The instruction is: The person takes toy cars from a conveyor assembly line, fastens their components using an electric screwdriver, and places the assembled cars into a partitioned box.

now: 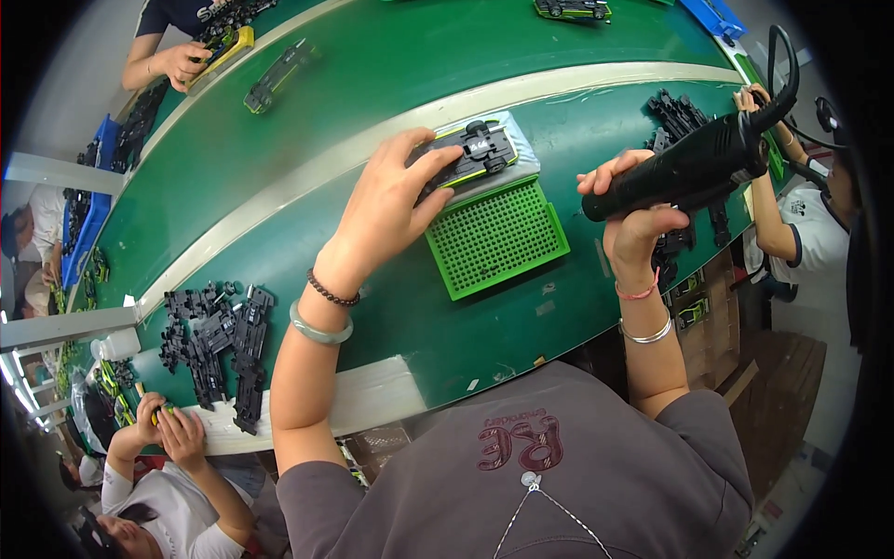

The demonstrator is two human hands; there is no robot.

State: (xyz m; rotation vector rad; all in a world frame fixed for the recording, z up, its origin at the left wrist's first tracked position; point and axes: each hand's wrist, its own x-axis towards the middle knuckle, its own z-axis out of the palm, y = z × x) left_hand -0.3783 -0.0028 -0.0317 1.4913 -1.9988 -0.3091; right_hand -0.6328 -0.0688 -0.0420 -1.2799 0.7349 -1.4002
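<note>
My left hand (386,200) grips a toy car (489,154) that lies wheels up, its black underside facing me and a yellow-green edge showing. The car rests on a pale padded block (523,140) at the far side of a green perforated tray (556,219). To the right, my right hand (635,233) is wrapped round a thick black corded electric screwdriver (684,168), held raised over the table. A cable (792,70) runs from its rear end. The tool's tip is not distinguishable, and it is apart from the car.
Black chassis parts (209,340) lie heaped on the left, with another pile (678,116) behind the screwdriver. A green conveyor belt (372,74) with a pale rail (447,98) crosses beyond, carrying toy cars (279,74). Co-workers' hands (182,433) are at the lower left, upper left and right.
</note>
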